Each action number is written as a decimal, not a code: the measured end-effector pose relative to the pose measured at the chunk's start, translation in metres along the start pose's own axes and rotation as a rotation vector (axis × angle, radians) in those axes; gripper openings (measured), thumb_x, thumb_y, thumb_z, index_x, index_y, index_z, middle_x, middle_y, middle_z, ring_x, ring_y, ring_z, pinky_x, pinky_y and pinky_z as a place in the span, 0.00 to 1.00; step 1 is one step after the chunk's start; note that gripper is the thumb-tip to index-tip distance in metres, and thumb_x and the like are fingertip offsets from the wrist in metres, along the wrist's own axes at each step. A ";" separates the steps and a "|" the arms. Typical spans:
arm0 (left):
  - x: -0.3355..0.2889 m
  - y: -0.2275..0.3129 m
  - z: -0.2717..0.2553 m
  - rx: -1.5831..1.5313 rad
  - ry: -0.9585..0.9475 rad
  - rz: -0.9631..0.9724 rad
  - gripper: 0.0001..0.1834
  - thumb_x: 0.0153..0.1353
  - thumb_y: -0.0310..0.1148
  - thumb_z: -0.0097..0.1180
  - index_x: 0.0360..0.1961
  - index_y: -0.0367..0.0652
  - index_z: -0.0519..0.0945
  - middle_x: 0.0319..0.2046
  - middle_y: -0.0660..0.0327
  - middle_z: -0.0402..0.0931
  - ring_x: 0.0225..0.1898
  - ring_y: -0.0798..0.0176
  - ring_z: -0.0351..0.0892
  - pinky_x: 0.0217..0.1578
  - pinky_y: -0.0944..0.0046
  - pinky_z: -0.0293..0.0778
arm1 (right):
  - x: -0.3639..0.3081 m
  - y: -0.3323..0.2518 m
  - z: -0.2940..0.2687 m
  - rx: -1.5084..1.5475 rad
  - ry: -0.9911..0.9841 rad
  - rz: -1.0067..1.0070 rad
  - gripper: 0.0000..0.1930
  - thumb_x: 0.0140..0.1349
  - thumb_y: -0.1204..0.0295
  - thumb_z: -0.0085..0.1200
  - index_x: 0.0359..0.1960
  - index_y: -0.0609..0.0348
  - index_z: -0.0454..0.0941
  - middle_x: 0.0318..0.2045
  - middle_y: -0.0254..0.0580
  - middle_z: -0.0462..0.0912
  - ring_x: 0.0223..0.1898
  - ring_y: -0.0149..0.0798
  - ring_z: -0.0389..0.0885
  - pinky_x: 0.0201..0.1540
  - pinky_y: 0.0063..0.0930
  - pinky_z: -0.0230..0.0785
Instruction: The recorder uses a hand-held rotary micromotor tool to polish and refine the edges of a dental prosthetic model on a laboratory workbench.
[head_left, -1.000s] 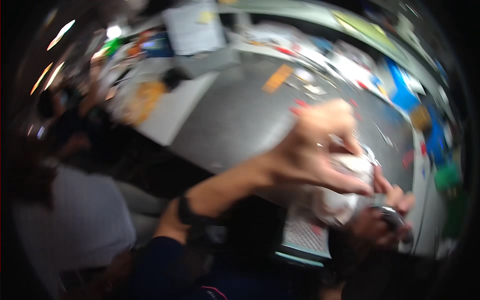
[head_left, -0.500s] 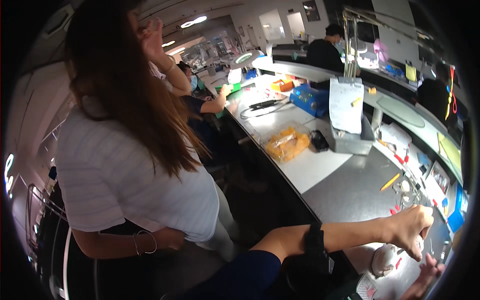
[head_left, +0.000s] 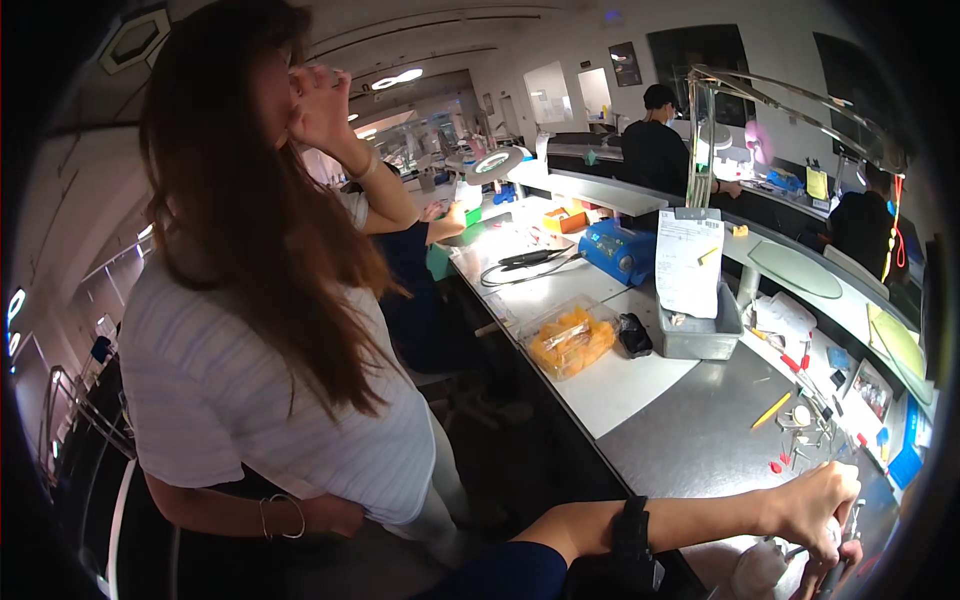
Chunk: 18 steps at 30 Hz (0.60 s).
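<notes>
My left forearm, with a dark wristband, reaches across the lower right to the bench. My left hand (head_left: 818,508) is closed with its fingers pointing down; what they pinch is hidden. Just below it, close to the rim, my right hand (head_left: 848,562) shows only in part. Its fingers are curled by a dark slim shape that I cannot make out. Beside both hands lies a whitish rounded lump (head_left: 760,568), partly cut off by the lower edge. Small red pieces (head_left: 776,467) and thin metal tools (head_left: 806,440) lie beyond my left hand.
A person in a white top (head_left: 270,400) stands close on my left. Along the bench are a yellow pencil (head_left: 771,411), a grey bin (head_left: 700,344) with a paper sheet, a clear box of orange-yellow pieces (head_left: 570,342), a blue device (head_left: 618,252) and a lamp arm (head_left: 800,85).
The view has tilted up, so the bench sits lower in the picture. My right hand, apart with fingers spread before, is now curled up against my left. The standing person's raised hand shifted slightly.
</notes>
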<state>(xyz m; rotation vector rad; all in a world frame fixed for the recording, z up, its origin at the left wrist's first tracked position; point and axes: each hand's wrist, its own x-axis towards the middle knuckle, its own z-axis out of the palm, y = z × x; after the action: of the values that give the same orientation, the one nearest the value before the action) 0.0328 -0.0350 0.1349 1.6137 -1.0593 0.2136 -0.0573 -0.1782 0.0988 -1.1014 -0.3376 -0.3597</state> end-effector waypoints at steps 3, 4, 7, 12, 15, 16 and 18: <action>-0.005 -0.010 0.001 0.039 -0.030 0.096 0.23 0.23 0.37 0.71 0.17 0.36 0.71 0.27 0.49 0.70 0.32 0.48 0.73 0.32 0.57 0.71 | 0.002 0.000 -0.002 -0.042 0.009 0.011 0.23 0.54 0.63 0.61 0.47 0.56 0.66 0.33 0.34 0.68 0.40 0.36 0.69 0.50 0.34 0.60; -0.005 -0.012 -0.001 0.055 -0.048 0.146 0.24 0.24 0.37 0.72 0.20 0.35 0.71 0.30 0.49 0.69 0.35 0.48 0.72 0.33 0.57 0.70 | 0.002 0.001 -0.005 -0.056 0.014 0.016 0.23 0.53 0.63 0.61 0.47 0.56 0.65 0.33 0.34 0.68 0.41 0.36 0.69 0.50 0.34 0.60; -0.021 -0.011 -0.010 -0.018 -0.131 0.213 0.28 0.28 0.34 0.73 0.31 0.35 0.73 0.35 0.49 0.68 0.38 0.48 0.72 0.37 0.56 0.71 | -0.004 0.003 -0.008 -0.119 0.041 0.027 0.25 0.53 0.64 0.62 0.48 0.55 0.64 0.35 0.34 0.67 0.43 0.36 0.69 0.52 0.34 0.59; -0.029 0.005 -0.009 -0.206 -0.110 0.278 0.26 0.46 0.35 0.68 0.48 0.42 0.76 0.42 0.52 0.75 0.45 0.47 0.73 0.48 0.56 0.69 | -0.015 -0.001 -0.032 -0.404 0.062 -0.071 0.27 0.51 0.66 0.63 0.50 0.53 0.62 0.37 0.35 0.66 0.46 0.37 0.68 0.55 0.33 0.57; -0.045 0.013 -0.038 0.188 -0.058 0.213 0.28 0.45 0.39 0.70 0.49 0.41 0.78 0.43 0.53 0.78 0.45 0.48 0.77 0.46 0.56 0.73 | -0.008 0.006 0.009 -0.160 0.067 -0.008 0.32 0.41 0.73 0.66 0.49 0.54 0.60 0.46 0.40 0.63 0.51 0.38 0.66 0.59 0.35 0.54; -0.049 0.010 -0.043 0.170 -0.054 0.215 0.29 0.45 0.39 0.70 0.49 0.40 0.78 0.42 0.52 0.79 0.43 0.48 0.78 0.43 0.56 0.75 | -0.007 0.006 0.021 -0.068 0.014 0.022 0.31 0.42 0.80 0.63 0.48 0.54 0.60 0.47 0.40 0.64 0.54 0.39 0.64 0.61 0.36 0.52; -0.048 0.004 -0.037 0.300 -0.099 0.250 0.29 0.44 0.39 0.71 0.48 0.37 0.78 0.43 0.51 0.79 0.43 0.49 0.79 0.44 0.57 0.75 | -0.009 0.006 0.006 -0.211 -0.056 0.004 0.27 0.48 0.88 0.59 0.47 0.56 0.60 0.49 0.42 0.65 0.60 0.46 0.67 0.62 0.43 0.58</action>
<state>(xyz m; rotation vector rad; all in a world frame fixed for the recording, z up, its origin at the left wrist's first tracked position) 0.0167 0.0216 0.1199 1.7688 -1.3564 0.4830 -0.0635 -0.1690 0.0923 -1.3210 -0.3527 -0.3671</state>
